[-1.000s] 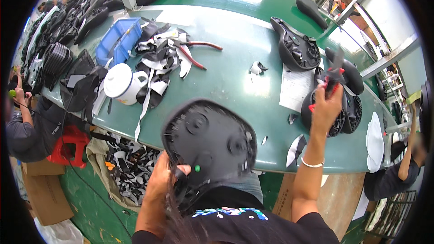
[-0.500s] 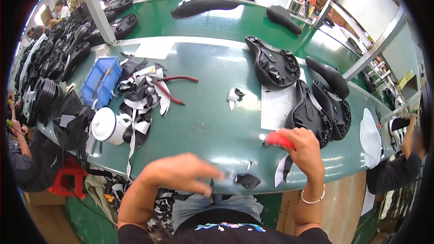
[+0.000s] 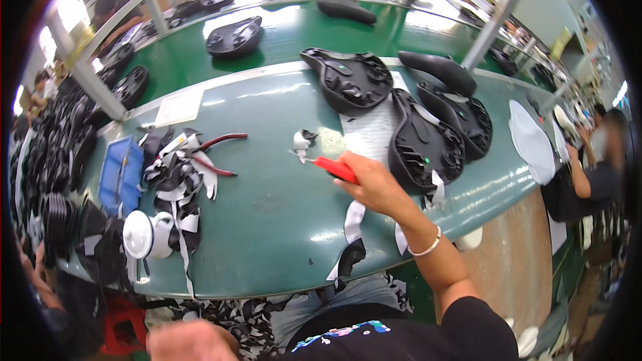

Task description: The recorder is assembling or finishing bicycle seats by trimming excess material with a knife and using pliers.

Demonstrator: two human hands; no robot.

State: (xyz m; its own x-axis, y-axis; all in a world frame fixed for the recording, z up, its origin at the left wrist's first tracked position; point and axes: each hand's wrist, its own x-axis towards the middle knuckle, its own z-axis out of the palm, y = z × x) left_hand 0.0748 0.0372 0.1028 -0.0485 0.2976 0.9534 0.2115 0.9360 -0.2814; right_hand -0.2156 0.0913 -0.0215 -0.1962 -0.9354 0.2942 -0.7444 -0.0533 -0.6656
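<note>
My right hand [image 3: 371, 184] is closed round a red-handled tool [image 3: 336, 168] with a thin metal tip; its exact kind I cannot make out. The tip points left, beside a small black-and-white scrap [image 3: 303, 142] on the table. My left hand [image 3: 190, 341] is low at the bottom edge, smeared by motion, its fingers unclear. Right of my right hand lies an upturned black bicycle saddle [image 3: 424, 140], a white scrap at its near end. A black-and-white trimmed strip [image 3: 351, 234] lies between my right forearm and the table's front edge.
More saddles [image 3: 354, 83] lie at the far right on paper. Red-handled pliers [image 3: 217, 139] rest by a scrap pile, near a blue bin [image 3: 120, 174] and a white enamel mug [image 3: 160, 234]. A green surface [image 3: 287, 30] carries saddles beyond. A person [image 3: 588, 167] sits at right.
My right hand has moved left and away from me with the red-handled tool, toward the small scrap. My left hand has dropped to the bottom edge. The whole view has shifted.
</note>
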